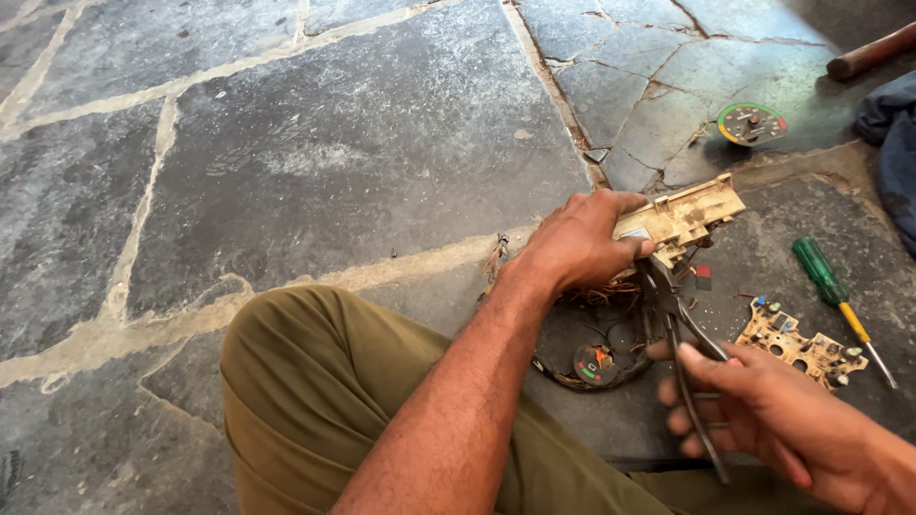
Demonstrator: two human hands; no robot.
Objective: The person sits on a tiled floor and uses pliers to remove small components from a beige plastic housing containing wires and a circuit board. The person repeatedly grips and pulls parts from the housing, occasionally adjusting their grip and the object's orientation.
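L hand [572, 250] grip pinches beige housing [682, 217]; R hand [763, 415] squeezes pliers [679, 329] (jaws at housing).

Green screwdriver [832, 291] and circuit board [800, 345] lay right of the hands, round gauge [751, 124] beyond, wooden handle [870, 52] farther off.

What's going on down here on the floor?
A person sits on a stone floor. The left hand steadies a dirty cream plastic housing, while the right hand works a pair of pliers at its underside. Below lies a dark dial panel with wires. A small circuit board, a green-handled screwdriver and a round gauge lie nearby.
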